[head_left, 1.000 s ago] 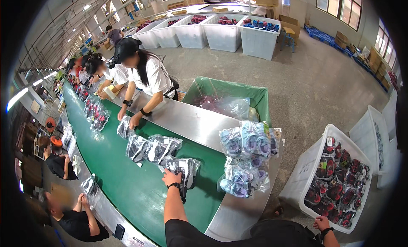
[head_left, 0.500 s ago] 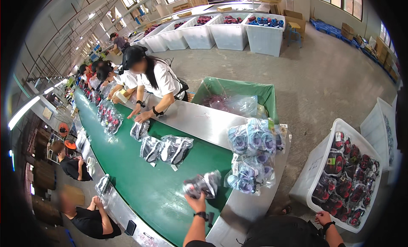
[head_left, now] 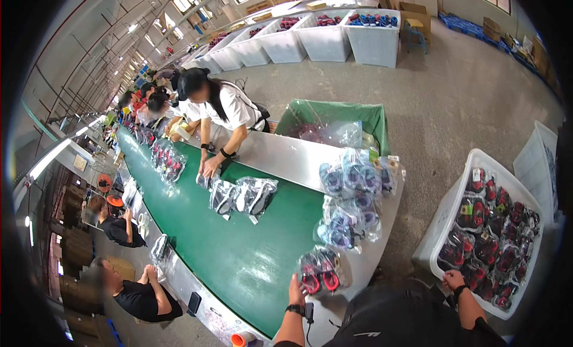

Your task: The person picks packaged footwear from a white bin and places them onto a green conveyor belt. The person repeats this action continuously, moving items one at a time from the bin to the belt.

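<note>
- Left hand (head_left: 296, 292) at the bagged red shoes (head_left: 320, 272) (I cannot tell if grasping)
- These lie on the metal table (head_left: 363, 265), near bagged blue shoes (head_left: 348, 221)
- Right hand (head_left: 453, 280) by the white bin (head_left: 440, 229), grasp unclear

1 red/blk bagged pr (head_left: 320, 270), 2 blk/wht shoe bags (head_left: 255, 195) clear + 1 more bag (head_left: 203, 182) partly under co-worker's hands (head_left: 210, 167), 1 grn belt (head_left: 250, 269), 1 grn-lined bin (head_left: 334, 110), 2+ wht bins (head_left: 439, 219) on R, 5+ back-row bins (head_left: 373, 47). Blue/purple bags (head_left: 346, 224) stacked, no exact ct.
</note>
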Demonstrator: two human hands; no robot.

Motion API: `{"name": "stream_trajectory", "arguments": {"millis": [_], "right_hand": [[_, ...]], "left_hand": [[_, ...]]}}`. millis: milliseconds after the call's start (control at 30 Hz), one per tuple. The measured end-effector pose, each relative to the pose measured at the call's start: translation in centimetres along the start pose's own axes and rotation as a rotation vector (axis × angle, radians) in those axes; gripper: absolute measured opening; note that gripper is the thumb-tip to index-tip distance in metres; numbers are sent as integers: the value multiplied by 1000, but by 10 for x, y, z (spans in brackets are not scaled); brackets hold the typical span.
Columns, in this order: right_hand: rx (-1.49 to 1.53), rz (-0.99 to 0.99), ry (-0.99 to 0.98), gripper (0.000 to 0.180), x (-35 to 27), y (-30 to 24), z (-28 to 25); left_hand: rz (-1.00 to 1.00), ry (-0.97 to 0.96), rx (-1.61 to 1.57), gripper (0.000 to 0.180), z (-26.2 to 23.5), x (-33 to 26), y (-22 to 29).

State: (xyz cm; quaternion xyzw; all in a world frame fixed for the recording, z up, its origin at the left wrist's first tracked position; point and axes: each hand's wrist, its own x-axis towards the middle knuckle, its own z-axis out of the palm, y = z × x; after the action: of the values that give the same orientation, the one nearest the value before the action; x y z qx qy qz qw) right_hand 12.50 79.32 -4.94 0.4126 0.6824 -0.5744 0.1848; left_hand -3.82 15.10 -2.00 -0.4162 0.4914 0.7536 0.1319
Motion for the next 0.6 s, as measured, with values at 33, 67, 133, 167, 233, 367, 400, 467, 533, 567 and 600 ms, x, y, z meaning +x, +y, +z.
{"name": "stream_trajectory", "arguments": {"millis": [33, 67, 133, 167, 233, 367, 400, 467, 533, 567, 600], "right_hand": [[7, -33, -14, 17, 5, 1, 1], [14, -61, -23, 16, 8, 2, 0], [56, -86, -29, 16, 11, 7, -2], [13, -168, -30, 17, 13, 8, -2], [-14, -207, -9, 19, 4, 13, -8], [3, -187, 7, 22, -8, 4, -13], [16, -182, -2, 23, -11, -3, -14], [74, -158, -35, 26, -14, -22, -13], [78, -230, -57, 26, -19, -43, -7], [82, -240, -71, 26, -20, -55, -3], [123, -237, -90, 25, -22, -66, 0]], "left_hand": [[47, -22, 207, 77, 7, -2, 2], [116, -58, 396, 83, 13, -7, 2], [152, -86, 320, 98, 28, -12, 2], [159, -104, 308, 98, 34, -15, 2], [162, -95, 233, 92, 42, -20, 1], [66, -245, 69, 60, 54, -31, 3], [-27, -290, 77, 54, 55, -39, 6], [-37, -241, 47, 55, 72, -54, 7], [-40, -207, 77, 52, 89, -78, 8], [-50, -223, 120, 44, 99, -91, 8], [-61, -242, 164, 36, 108, -105, 6]]}}
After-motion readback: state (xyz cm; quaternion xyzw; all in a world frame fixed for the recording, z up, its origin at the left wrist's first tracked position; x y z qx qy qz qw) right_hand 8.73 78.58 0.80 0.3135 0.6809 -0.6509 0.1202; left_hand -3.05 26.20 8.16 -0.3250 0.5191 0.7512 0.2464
